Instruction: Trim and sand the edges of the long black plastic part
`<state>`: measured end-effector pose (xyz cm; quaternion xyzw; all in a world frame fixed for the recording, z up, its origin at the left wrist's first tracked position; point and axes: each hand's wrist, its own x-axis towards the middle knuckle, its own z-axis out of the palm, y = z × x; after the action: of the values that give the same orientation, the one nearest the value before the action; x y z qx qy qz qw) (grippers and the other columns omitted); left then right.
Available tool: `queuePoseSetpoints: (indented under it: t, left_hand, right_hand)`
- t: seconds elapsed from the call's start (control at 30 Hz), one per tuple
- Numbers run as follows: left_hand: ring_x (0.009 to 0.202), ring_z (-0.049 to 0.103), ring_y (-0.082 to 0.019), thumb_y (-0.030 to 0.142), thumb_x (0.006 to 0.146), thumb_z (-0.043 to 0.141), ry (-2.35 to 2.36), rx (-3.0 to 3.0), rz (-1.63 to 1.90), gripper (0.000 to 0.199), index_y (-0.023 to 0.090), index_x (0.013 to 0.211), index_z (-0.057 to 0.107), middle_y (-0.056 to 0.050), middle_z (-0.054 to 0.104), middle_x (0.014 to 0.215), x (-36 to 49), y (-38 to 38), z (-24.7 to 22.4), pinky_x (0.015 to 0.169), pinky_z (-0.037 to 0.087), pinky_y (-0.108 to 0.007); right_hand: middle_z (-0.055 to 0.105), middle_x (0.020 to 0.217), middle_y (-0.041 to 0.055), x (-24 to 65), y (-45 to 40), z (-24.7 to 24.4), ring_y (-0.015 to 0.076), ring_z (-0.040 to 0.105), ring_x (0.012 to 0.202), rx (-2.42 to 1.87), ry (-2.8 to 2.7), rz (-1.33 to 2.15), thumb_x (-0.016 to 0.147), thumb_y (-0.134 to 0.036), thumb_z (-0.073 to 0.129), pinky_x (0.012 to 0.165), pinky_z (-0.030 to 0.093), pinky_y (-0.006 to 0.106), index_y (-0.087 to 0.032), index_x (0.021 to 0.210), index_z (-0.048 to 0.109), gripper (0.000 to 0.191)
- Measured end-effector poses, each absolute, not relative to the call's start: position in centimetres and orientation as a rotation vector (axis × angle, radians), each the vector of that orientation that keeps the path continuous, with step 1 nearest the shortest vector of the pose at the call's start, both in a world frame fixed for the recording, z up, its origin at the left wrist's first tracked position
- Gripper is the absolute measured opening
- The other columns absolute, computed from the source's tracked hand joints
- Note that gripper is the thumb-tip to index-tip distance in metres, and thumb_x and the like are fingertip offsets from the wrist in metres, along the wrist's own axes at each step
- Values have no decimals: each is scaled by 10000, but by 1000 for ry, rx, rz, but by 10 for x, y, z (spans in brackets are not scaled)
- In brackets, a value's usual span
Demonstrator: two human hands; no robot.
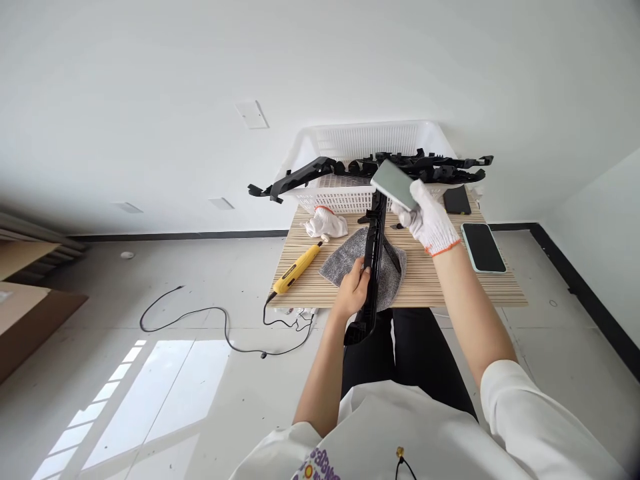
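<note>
My bare left hand (354,288) is wrapped round a long black plastic trim piece (373,247), which runs from the basket's front down past the table's near edge. A white knitted glove covers my right hand (423,217). It grips a flat, grey-green rectangular slab (395,184) with pale edges, tilted above the trim's far end; its exact kind I cannot make out. Under the trim lies a grey cloth (345,257) on the slatted table. More black plastic parts (430,167) rest across the white basket.
The white basket (345,199) stands at the table's back against the wall. To the left are a yellow corded tool (297,268) and a crumpled white glove (327,223). A phone (483,247) and a black flat object (457,200) lie right. A black cable (227,333) crosses the floor.
</note>
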<state>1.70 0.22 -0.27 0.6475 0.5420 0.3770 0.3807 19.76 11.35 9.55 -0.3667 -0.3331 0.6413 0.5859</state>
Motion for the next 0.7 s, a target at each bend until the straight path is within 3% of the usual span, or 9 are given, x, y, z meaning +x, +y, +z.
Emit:
queuePoseSetpoints:
  t: [0.13, 0.27, 0.43, 0.53, 0.6, 0.7]
  left_hand:
    - [727, 573, -186, 357, 1000, 343, 1395, 1665, 946, 289, 227, 1190, 517, 0, 609, 795, 17, 2, -3, 708, 398, -294]
    - [740, 583, -186, 349, 1002, 344, 1399, 1684, 943, 283, 225, 1193, 511, -3, 614, 810, 17, 2, -4, 710, 402, -295]
    - [748, 590, -190, 367, 1008, 330, 1395, 1683, 920, 309, 222, 1231, 487, 0, 612, 812, 16, 2, -4, 723, 407, -302]
    - [763, 600, -191, 370, 1007, 328, 1393, 1682, 923, 309, 224, 1227, 489, -3, 622, 825, 17, 1, -3, 720, 411, -300]
    - [770, 605, -191, 371, 1008, 327, 1396, 1684, 928, 309, 223, 1220, 495, -5, 628, 831, 17, 1, -4, 713, 414, -297]
    - [741, 601, -185, 370, 1009, 326, 1409, 1696, 930, 312, 220, 1223, 497, 1, 623, 807, 15, 1, -4, 705, 416, -298]
  right_hand:
    - [646, 679, -41, 210, 91, 81, 51, 503, 396, -994, -796, 1423, 799, -523, 698, 282, 260, 133, -232, 1003, 625, 363]
    - [664, 807, -29, 223, 67, 56, 49, 536, 452, -1026, -772, 1089, 792, -485, 699, 345, 304, 149, -256, 1092, 611, 387]
    - [650, 970, 29, 234, 49, 23, 25, 487, 439, -1178, -763, 1138, 807, -431, 674, 351, 263, 162, -237, 1216, 592, 460]
    - [617, 1095, 52, 241, 48, 13, 23, 497, 467, -1270, -799, 1147, 778, -354, 688, 368, 329, 176, -267, 1342, 514, 597]
    - [569, 1238, 83, 245, 48, 14, 53, 573, 538, -1412, -843, 973, 776, -369, 690, 411, 438, 214, -294, 1392, 477, 657]
    - [426, 1460, 101, 248, 39, 22, 133, 679, 760, -1541, -961, 685, 815, -458, 661, 601, 587, 307, -325, 1437, 434, 675]
